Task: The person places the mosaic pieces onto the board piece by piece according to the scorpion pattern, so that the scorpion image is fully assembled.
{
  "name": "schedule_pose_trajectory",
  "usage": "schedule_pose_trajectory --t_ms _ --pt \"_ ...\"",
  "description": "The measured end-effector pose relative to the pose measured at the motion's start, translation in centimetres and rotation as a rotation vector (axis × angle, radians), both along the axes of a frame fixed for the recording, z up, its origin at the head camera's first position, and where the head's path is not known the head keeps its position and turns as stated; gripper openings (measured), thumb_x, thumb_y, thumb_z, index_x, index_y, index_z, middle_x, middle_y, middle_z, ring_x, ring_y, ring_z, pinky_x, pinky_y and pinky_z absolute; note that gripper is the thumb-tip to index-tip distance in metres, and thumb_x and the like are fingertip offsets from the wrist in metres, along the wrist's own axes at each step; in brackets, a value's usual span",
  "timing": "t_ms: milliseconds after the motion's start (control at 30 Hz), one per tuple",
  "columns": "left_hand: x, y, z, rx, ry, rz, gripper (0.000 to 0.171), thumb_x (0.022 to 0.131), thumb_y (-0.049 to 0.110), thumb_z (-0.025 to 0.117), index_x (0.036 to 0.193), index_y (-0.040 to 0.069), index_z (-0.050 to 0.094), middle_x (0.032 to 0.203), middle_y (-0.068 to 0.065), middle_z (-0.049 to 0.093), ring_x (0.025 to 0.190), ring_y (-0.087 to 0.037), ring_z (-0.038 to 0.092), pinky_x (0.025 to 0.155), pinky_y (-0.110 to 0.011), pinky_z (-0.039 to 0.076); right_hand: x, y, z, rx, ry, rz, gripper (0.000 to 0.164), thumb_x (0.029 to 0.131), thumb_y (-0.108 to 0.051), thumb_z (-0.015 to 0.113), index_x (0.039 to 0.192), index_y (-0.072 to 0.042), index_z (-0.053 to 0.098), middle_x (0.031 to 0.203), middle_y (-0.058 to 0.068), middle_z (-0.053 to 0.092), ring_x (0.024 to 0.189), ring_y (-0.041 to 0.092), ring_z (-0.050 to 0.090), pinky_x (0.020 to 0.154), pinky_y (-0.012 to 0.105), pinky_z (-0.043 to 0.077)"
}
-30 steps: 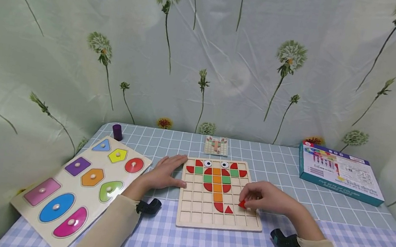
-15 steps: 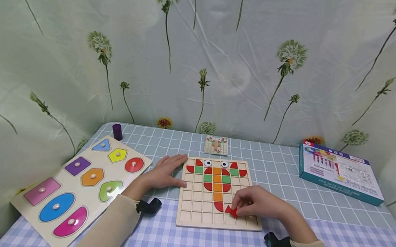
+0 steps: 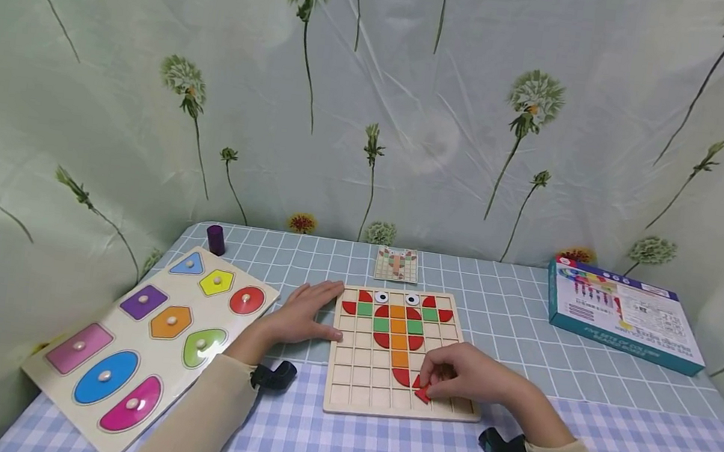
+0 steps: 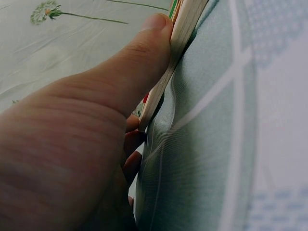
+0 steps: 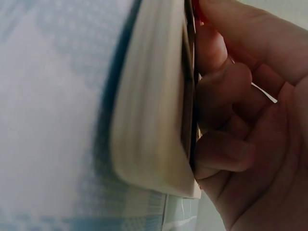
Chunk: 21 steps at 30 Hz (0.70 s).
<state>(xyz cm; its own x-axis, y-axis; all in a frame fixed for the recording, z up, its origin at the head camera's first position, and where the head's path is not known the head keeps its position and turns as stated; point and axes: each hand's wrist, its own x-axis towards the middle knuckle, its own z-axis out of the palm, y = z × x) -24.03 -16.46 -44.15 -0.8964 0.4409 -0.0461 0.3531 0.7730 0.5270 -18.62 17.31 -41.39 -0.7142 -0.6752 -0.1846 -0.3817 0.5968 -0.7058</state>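
A square wooden grid board (image 3: 348,396) lies on the table, holding red, green and orange pieces and two round eye pieces (image 3: 381,297). Low on the board, my right hand (image 3: 469,373) pinches a small red triangular tile (image 3: 423,395) between thumb and fingertips, close over the grid and beside another red piece. The right wrist view has the curled fingers (image 5: 226,86) at the board's edge, with only a sliver of red showing. My left hand (image 3: 299,320) rests at the board's left side, fingers extended. Its thumb (image 4: 144,53) touches the board's edge in the left wrist view.
A small pattern card (image 3: 397,265) lies behind the board. To the left is a knobbed shape puzzle (image 3: 191,288), with a purple cylinder (image 3: 215,240) near its far end. A flat box (image 3: 626,311) lies at the back right.
My right hand has moved left and slightly toward me with the red triangular tile, which has come up beside the lower red pieces and turned. My left hand has stayed in place.
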Motion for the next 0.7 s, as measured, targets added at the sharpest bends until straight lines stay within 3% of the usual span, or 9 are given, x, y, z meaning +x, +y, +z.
schedule_pose_trajectory --t_ms 700 --pt "0.12 -0.01 0.25 0.005 -0.005 0.000 0.094 0.083 0.047 0.077 0.158 0.013 0.030 0.165 -0.008 0.029 0.155 -0.028 0.021 0.128 -0.055 0.004 0.51 -0.67 -0.06 0.038 0.094 -0.023 0.019 0.084 -0.027 0.081 0.079 -0.024 0.063 0.066 -0.012 0.052 0.063 0.003 0.050 0.059 0.018 0.042"
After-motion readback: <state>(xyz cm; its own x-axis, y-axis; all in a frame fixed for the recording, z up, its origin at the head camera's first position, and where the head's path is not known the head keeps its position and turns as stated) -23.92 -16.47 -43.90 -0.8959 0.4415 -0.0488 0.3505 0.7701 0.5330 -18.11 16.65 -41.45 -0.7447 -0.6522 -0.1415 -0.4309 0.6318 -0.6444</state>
